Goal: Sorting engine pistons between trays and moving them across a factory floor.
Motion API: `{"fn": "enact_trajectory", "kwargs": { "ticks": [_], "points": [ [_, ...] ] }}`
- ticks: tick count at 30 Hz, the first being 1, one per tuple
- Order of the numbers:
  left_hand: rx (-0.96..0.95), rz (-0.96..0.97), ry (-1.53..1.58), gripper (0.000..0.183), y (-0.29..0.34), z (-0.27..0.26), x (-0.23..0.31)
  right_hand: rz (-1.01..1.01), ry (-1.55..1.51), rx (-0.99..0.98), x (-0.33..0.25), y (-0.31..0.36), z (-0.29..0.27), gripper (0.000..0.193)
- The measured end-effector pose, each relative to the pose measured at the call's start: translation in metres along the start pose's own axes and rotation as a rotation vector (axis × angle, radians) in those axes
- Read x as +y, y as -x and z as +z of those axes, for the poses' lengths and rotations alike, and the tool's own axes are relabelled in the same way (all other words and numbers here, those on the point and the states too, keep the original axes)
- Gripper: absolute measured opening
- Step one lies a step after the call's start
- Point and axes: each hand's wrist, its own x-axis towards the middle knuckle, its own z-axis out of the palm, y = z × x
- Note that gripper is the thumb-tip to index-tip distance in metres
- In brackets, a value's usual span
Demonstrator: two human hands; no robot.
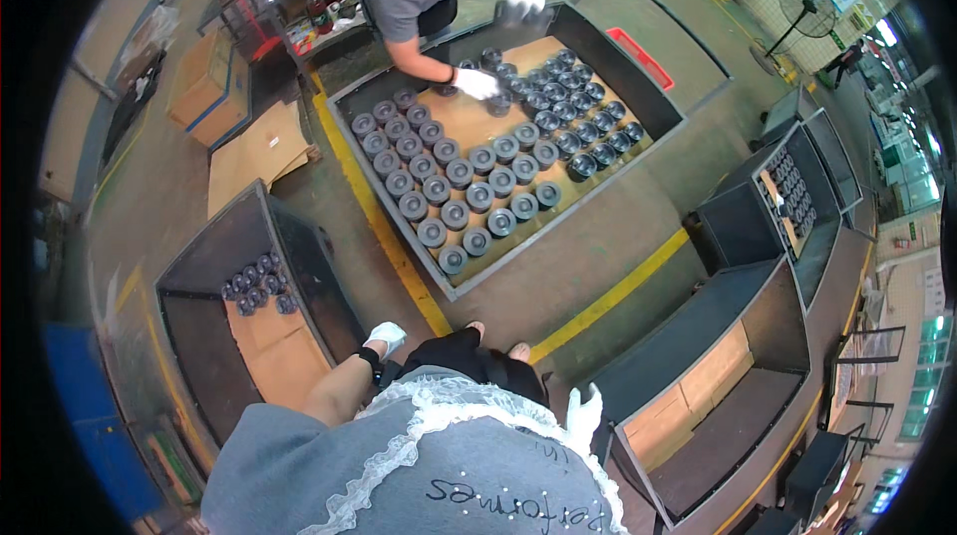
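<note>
The concrete floor (598,246), marked with yellow lines, carries all the containers. The largest is a shallow dark metal tray (638,76) lined with brown board, lying straight ahead of the person. It holds rows of round grey metal parts (469,198) standing upright: one block fills the tray's left and near side, a second, darker block fills its right side, and a bare strip of board runs between them toward the far edge. A co-worker in a grey shirt bends over the far edge; one white-gloved hand (477,83) rests among the parts there. A deep dark bin (214,246) stands at the person's left; its board-lined bottom carries only a small cluster of grey parts (257,286) in the far corner, the rest of the board being bare. As a judgement, the filling of this bin is at an early stage, while the large tray is well stocked. Further open bins (698,375) stand at the right, showing board but no parts. The person's left hand (386,338), in a white glove, hangs beside the near right corner of the left bin; it holds nothing and its fingers appear loosely curled. The right hand (583,413), also gloved, hangs low by the hip with fingers spread and empty, near the right-hand bin.
</note>
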Motion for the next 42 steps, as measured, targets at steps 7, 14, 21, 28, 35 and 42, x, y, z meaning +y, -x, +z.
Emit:
{"fn": "enact_trajectory", "kwargs": {
  "ticks": [7, 14, 21, 28, 35, 42],
  "points": [
    [-0.067, 0.01, -0.041, 0.023, 0.022, 0.01, -0.011, -0.087, 0.072, -0.062, -0.03, -0.052, -0.003, 0.053],
    [-0.108, -0.076, 0.199, 0.021, 0.004, 0.029, 0.021, -0.104, 0.086, -0.075, -0.035, -0.096, -0.021, 0.055],
    [-0.142, 0.04, -0.145, 0.02, -0.042, -0.026, 0.1, -0.036, 0.05, -0.107, -0.014, -0.169, -0.046, 0.053],
    [-0.02, 0.191, -0.356, 0.027, -0.063, -0.113, 0.219, 0.02, -0.103, -0.072, 0.026, -0.262, -0.079, 0.051],
    [0.18, -0.047, 0.214, 0.035, -0.097, -0.154, 0.307, -0.088, -0.018, -0.116, 0.061, -0.382, -0.092, 0.051],
    [0.079, -0.29, 0.312, 0.037, -0.111, -0.138, 0.288, -0.261, 0.01, -0.176, 0.022, -0.468, -0.058, 0.049]
  ]
}}
